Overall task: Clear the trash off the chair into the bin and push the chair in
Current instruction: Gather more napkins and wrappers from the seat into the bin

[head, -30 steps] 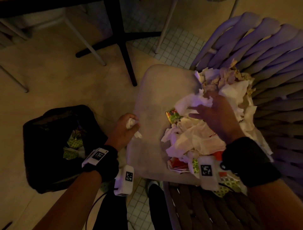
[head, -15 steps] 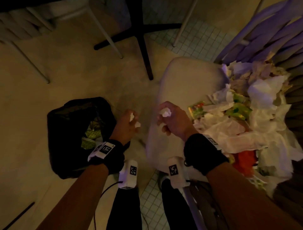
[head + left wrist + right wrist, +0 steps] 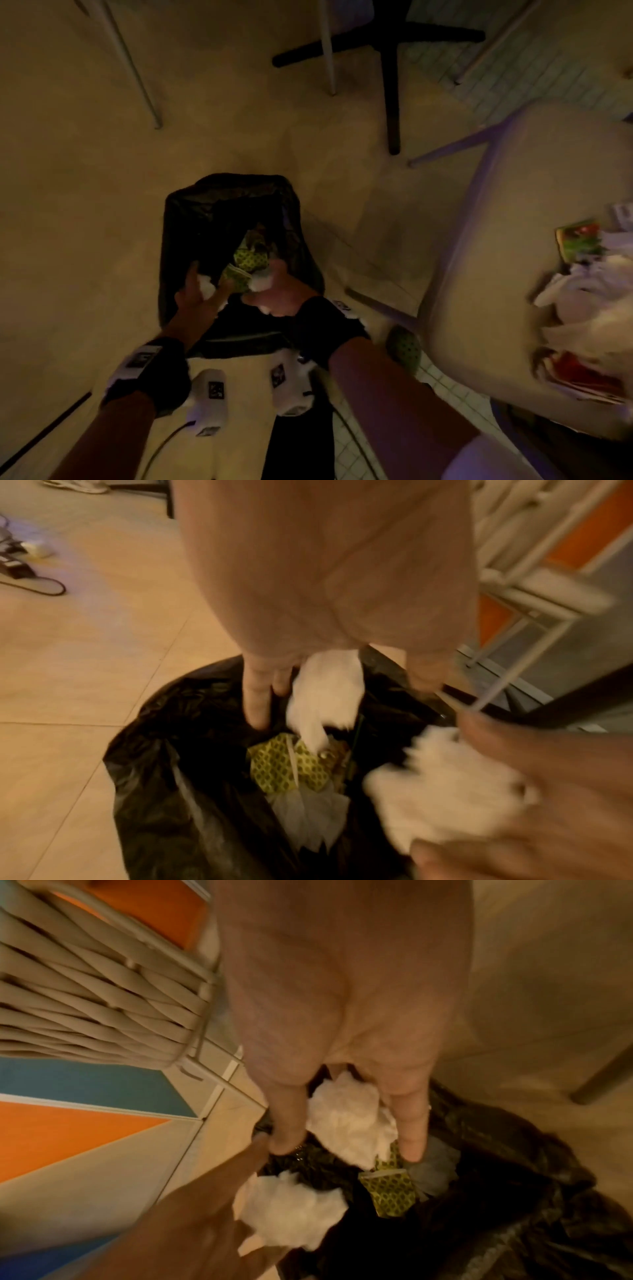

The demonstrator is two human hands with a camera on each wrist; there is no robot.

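Observation:
The bin (image 3: 233,185), lined with a black bag, stands on the floor right in front of me and holds yellow-green wrappers (image 3: 246,263) and paper. Both hands hang over its mouth. My left hand (image 3: 205,284) has its fingers (image 3: 257,702) straight and spread, and a white tissue wad (image 3: 325,691) is slipping off the palm. My right hand (image 3: 349,1148) pinches a second tissue wad (image 3: 349,1123) between thumb and fingers. The beige chair seat (image 3: 513,205) is at the right, with a heap of tissues and coloured wrappers (image 3: 589,298) on its far side.
A black table base (image 3: 390,68) and white chair legs (image 3: 137,68) stand beyond the bin. My shoe (image 3: 404,346) is between bin and chair. A woven chair back (image 3: 85,988) is close by on the right wrist's side. Cables (image 3: 20,569) lie on the floor.
Both hands carried tissue wads left from the chair seat to over the bin. My left hand's fingers have opened. The view swung left, away from the chair.

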